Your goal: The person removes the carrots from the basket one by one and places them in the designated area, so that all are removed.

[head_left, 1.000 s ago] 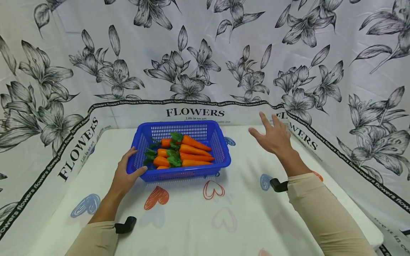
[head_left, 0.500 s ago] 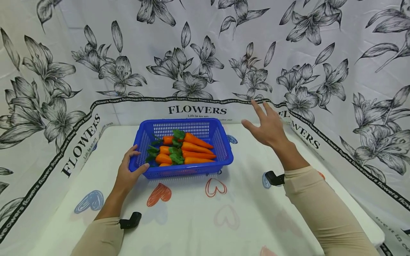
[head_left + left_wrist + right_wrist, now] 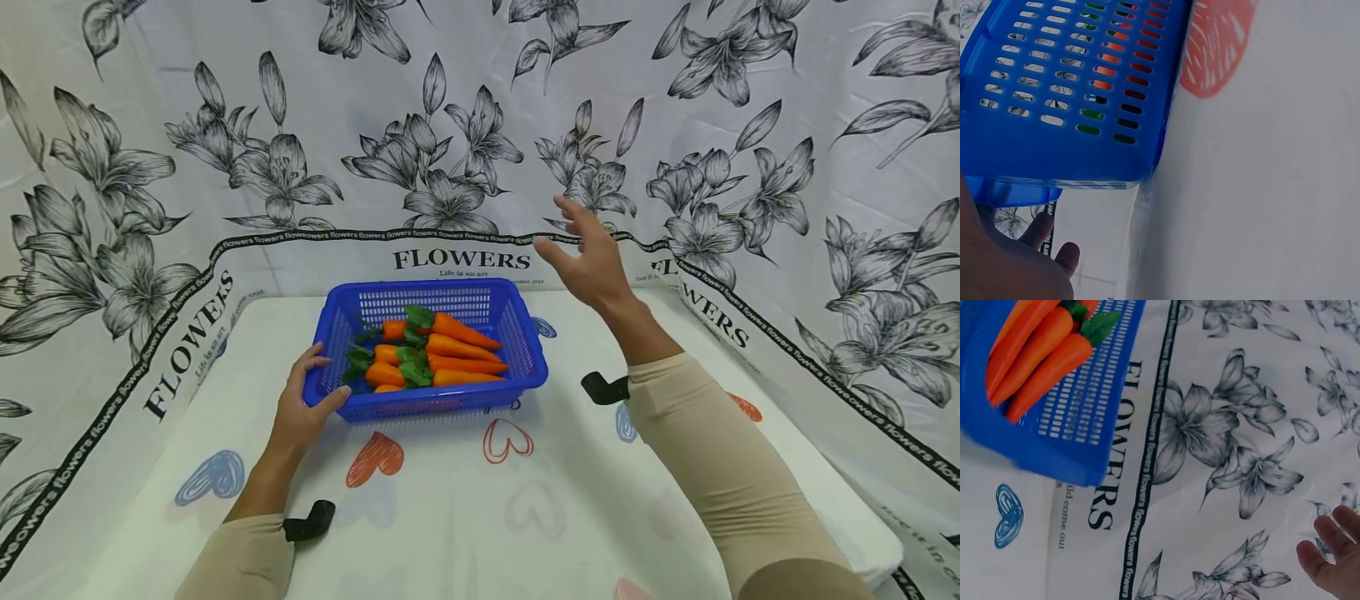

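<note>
A blue plastic basket (image 3: 534,373) with slotted walls stands on the table, holding several orange carrots (image 3: 465,348) with green leafy tops. At its left end my left hand (image 3: 297,412) grips the rim, thumb over the near corner and fingertips over the left edge. From the left wrist view, the slotted wall hides part of the carrots, and two fingers show beyond the rim. My right hand (image 3: 592,265) is raised in the air right of the basket, apart from it and holding nothing. Its fingers are spread and slightly bent, also seen at the right wrist view's lower right.
A white tablecloth (image 3: 450,517) with red and blue hearts covers the table. Behind and at both sides hangs a white curtain (image 3: 480,200) with black lily prints. The table's right edge shows near the right forearm (image 3: 712,450).
My right hand has moved up and to the left, closer to the basket's side. My left hand stays at the basket's left end; the basket and carrots keep their place.
</note>
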Demonstrator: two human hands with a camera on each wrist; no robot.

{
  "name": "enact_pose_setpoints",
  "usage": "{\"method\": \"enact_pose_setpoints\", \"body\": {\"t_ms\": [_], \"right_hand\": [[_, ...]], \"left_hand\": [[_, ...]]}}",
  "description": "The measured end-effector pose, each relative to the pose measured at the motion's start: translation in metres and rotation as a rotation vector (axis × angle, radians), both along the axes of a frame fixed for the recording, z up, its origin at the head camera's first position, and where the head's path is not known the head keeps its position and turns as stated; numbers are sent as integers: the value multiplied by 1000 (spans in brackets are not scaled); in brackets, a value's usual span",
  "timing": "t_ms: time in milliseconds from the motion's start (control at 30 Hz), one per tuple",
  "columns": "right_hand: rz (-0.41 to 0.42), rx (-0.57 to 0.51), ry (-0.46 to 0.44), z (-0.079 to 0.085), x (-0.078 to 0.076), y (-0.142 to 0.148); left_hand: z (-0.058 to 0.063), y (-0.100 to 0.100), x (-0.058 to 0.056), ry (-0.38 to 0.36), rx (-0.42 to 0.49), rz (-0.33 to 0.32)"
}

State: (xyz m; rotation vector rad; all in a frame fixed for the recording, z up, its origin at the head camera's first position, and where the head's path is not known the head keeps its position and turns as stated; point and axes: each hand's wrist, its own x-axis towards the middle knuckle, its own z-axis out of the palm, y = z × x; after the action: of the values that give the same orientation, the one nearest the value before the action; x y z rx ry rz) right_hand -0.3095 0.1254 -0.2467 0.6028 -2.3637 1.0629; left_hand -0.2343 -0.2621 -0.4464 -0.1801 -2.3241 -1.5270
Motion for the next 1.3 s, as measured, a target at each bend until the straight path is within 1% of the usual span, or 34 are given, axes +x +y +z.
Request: {"method": "enact_pose_setpoints", "body": {"t_ms": [133,267,467,533,633,767,867,933,1033,1067,1167,1233,1300], "right_hand": [[44,-64,-30,-5,-15,-21],[55,-70,-74,-14,-26,-35],[80,-102,-165,-29,-44,-46],[90,-115,-194,-34,-51,-49],[130,-147,-236,-41,-62,-55],[207,-199,-309,-50,-75,-66],[243,-203,-384,-56,-78,-74],[259,-182,-429,-65,-84,-78],[247,-129,-520,-79,-91,-83],[243,-109,-544,-85,-96,-84],[230,-22,-603,-98,-104,-89],[245,46,-628,-102,-107,-93],[264,127,-634,-106,-110,-98]], "left_hand": [[-1,-1,1,-4,-46,27],[-3,1,-1,7,-83,41],[-6,6,-8,79,-160,69],[-7,7,-9,91,-177,79],[-6,6,-8,81,-192,95],[-4,3,-7,61,-202,106],[-4,2,-5,56,-207,107],[-5,2,-4,53,-206,110],[-7,3,-2,33,-202,113],[-8,4,-2,27,-201,113],[-10,5,-3,10,-196,111],[-10,4,-3,15,-197,115],[-9,2,-2,19,-197,123]]}}
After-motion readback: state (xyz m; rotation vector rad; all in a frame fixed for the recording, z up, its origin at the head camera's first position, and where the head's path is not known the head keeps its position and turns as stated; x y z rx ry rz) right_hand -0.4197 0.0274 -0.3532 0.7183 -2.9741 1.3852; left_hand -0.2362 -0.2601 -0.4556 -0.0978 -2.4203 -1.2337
